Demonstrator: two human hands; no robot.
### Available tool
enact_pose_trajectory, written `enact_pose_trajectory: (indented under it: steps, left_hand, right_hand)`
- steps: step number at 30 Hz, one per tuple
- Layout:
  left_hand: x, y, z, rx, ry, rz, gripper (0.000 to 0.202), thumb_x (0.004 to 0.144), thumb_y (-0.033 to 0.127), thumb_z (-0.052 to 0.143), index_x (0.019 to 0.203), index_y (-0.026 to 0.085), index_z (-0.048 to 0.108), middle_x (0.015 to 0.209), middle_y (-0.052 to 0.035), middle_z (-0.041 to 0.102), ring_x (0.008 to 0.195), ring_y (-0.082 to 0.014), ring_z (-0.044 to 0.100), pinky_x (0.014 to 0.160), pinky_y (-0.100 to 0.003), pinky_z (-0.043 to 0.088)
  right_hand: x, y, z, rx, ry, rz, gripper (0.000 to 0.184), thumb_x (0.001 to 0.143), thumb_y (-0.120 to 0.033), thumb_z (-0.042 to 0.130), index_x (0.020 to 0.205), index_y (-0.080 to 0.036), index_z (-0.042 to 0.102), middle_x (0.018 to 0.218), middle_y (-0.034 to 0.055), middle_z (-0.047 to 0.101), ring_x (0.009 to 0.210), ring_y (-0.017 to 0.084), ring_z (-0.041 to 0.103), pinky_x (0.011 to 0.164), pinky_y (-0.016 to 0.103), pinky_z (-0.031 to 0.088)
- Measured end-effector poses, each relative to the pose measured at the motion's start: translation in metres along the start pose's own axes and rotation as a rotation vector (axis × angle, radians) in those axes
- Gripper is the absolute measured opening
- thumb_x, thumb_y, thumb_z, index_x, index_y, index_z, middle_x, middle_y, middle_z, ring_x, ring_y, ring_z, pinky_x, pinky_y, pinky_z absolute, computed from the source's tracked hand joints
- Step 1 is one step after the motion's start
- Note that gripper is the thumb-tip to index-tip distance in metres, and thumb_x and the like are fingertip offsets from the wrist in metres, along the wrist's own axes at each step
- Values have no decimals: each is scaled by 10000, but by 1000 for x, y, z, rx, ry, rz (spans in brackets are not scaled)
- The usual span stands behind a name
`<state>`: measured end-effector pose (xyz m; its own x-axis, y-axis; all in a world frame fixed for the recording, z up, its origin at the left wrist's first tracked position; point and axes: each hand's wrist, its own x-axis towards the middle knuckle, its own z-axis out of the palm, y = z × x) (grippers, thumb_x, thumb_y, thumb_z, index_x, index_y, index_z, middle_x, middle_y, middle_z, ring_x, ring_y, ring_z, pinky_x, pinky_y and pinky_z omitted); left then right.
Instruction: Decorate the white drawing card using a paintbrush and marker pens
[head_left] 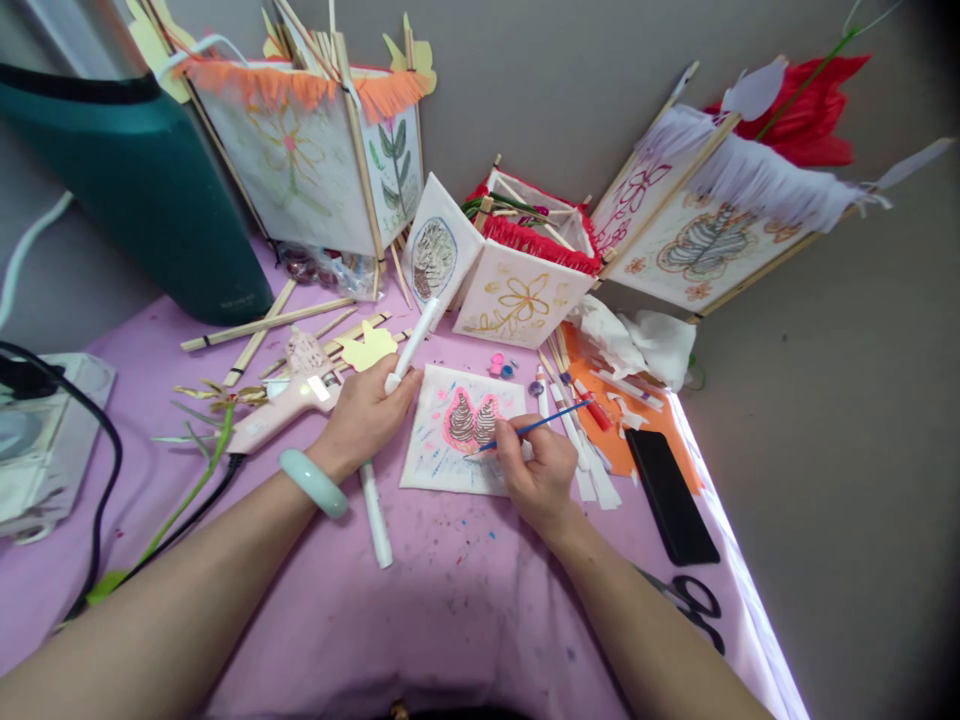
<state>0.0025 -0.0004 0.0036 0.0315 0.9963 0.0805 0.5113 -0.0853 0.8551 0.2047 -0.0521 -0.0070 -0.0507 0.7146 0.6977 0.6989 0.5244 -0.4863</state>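
My right hand (538, 468) pinches a thin blue paintbrush (551, 417), its tip low over a white square panel (420, 465). On the panel are dark striped wing shapes outlined in pink, with blue strokes around them. My left hand (367, 415), with a pale green bangle at the wrist, is closed around a white marker-like stick (415, 345) that points up and away. It rests just left of the panel. A second white marker (376, 520) lies under the left wrist. Small pink and blue paint pots (498, 364) stand behind the panel.
Several decorated lanterns (300, 170) stand at the back. A glue gun (281, 415), sticks and a yellow paper cutout (369, 346) lie left. Right are markers, orange paper (679, 450), a phone (673, 497) and scissors (694, 605). A teal appliance (150, 200) and power strip (52, 440) stand far left.
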Motion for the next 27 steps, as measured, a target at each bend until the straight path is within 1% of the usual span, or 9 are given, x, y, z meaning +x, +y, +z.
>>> enact_pose_trajectory:
  steps: [5,11,15,20,23,27]
  left_hand:
    - [-1,0,0,-17,-13,-6,280,868,438,487,705,211,479,530,56,455,488,-119,429,502,-255,307]
    - [1,-2,1,-16,-3,1,278,864,439,490,704,212,477,537,54,460,496,-120,435,509,-258,313]
    - [1,-2,1,-9,-8,7,276,867,440,486,708,214,481,540,53,470,505,-123,442,516,-261,316]
    - [1,0,2,-8,-4,-1,276,865,437,487,701,215,478,534,55,462,501,-123,436,514,-262,312]
    - [1,0,2,-8,-7,-1,277,863,432,489,692,214,472,534,53,460,503,-125,438,515,-263,313]
    - [1,0,1,-7,-8,5,274,863,433,488,697,214,479,543,51,469,509,-128,442,518,-264,317]
  right_hand:
    - [0,-7,2,37,-15,18,224,876,-195,560,654,-183,538,628,16,654,486,102,596,454,213,438]
    - [1,-8,7,55,-47,-28,164,869,-176,567,706,-171,583,630,23,668,519,116,614,489,220,462]
    - [0,-3,6,9,-24,-22,178,868,-178,568,690,-175,570,616,19,656,501,113,591,484,228,454]
    - [0,-4,5,53,-3,24,174,877,-196,557,704,-183,571,633,16,657,522,118,609,494,230,467]
    - [0,-8,7,61,-15,14,190,877,-198,559,688,-183,567,648,18,662,523,114,613,487,225,463]
    - [0,-10,10,83,-50,14,164,879,-198,568,717,-180,584,652,14,674,524,108,614,489,218,463]
